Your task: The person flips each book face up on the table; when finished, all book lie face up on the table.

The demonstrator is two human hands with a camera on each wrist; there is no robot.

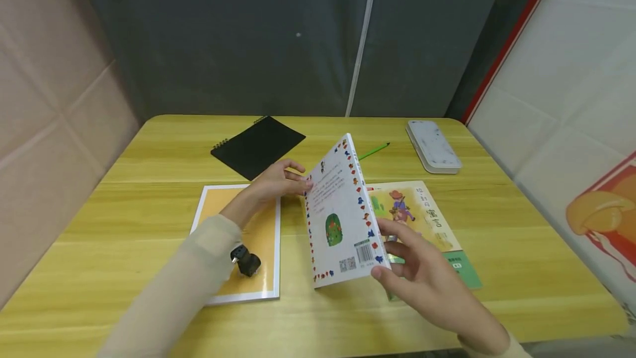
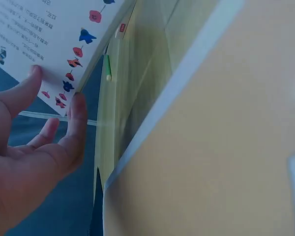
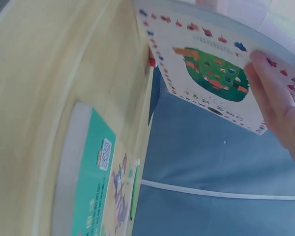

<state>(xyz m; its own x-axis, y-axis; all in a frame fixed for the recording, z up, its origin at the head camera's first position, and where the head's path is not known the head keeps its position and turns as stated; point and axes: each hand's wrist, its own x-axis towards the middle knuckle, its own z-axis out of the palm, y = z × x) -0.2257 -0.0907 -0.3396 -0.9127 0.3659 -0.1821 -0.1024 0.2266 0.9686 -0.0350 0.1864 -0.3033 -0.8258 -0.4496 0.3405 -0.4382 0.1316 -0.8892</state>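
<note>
A thin white book (image 1: 343, 198) stands tilted above the table, its back cover toward me, with a border of small red and blue figures, a green picture and a barcode. My left hand (image 1: 270, 185) pinches its far left edge; in the left wrist view the thumb (image 2: 25, 91) lies on the cover. At the lower right corner my right hand (image 1: 432, 280) grips it, thumb on the back cover. The right wrist view shows fingers (image 3: 269, 81) flat against the front cover. Behind it lies a yellow and green book (image 1: 464, 269), partly hidden.
An orange book with a white border (image 1: 263, 236) lies under my left forearm. Farther back are a black spiral notebook (image 1: 260, 145), a green pencil (image 1: 375, 151) and a white marbled case (image 1: 434, 147). A grey curtain (image 1: 238, 43) hangs beyond the table.
</note>
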